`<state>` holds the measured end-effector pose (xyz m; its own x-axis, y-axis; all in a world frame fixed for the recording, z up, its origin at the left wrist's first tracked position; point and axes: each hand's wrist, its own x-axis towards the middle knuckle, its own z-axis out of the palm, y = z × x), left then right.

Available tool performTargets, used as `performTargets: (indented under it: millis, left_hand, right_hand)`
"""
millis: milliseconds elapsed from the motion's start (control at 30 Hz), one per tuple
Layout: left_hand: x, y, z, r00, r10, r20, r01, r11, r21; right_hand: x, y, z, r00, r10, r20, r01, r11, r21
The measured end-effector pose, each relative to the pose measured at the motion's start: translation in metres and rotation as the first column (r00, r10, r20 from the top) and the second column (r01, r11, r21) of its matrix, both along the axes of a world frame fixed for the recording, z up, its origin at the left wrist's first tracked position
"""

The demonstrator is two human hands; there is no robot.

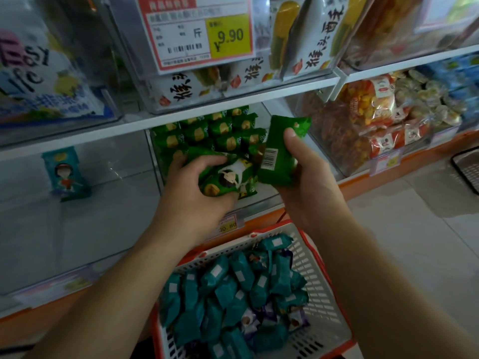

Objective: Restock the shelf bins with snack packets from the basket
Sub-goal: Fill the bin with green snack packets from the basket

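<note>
My left hand (193, 187) grips a bunch of green snack packets (228, 177) at the front of the middle clear shelf bin (274, 195). Rows of the same green packets (220, 130) fill the back of that bin. My right hand (303, 167) holds one green packet (280, 149) upright, barcode side towards me, just right of the left hand. Below my hands stands the white basket (318, 288) with an orange rim, holding several teal packets (233, 288) and a few purple ones (298, 317).
The clear bin on the left holds a single teal packet (66, 174). The bin on the right (375, 125) is full of red and orange snack bags. Upper-shelf bins carry a 9.90 price tag (197, 32). Tiled floor (414, 229) lies to the right.
</note>
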<state>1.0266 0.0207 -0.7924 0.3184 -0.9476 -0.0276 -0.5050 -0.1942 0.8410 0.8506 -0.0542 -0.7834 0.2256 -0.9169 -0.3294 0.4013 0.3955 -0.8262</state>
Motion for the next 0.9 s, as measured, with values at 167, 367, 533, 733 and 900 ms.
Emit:
performTargets:
  millis: [167,367,533,733,900]
  left_hand:
    - [0.007,0.006,0.012,0.982,-0.107,0.157,0.111,0.994,-0.014]
    - [0.012,0.009,0.025,0.923,-0.227,0.311,0.236,0.972,0.011]
    - [0.014,0.009,0.026,0.93,-0.222,0.293,0.227,0.974,0.018]
    - [0.018,0.01,0.03,0.951,-0.195,0.241,0.198,0.98,0.009]
    - [0.025,0.011,0.041,0.945,-0.2,0.259,0.204,0.979,0.01]
  right_hand:
    - [-0.021,-0.008,0.0,0.892,0.046,-0.451,-0.086,0.994,-0.069]
    - [-0.021,-0.009,-0.002,0.812,0.112,-0.573,-0.255,0.951,-0.175]
    - [-0.022,-0.006,-0.008,0.561,-0.108,-0.821,-0.352,0.866,-0.355]
    - [-0.019,-0.002,-0.002,0.488,-0.319,-0.813,-0.291,0.818,-0.496]
    - [-0.013,-0.004,0.002,0.36,-0.441,-0.822,-0.357,0.749,-0.558]
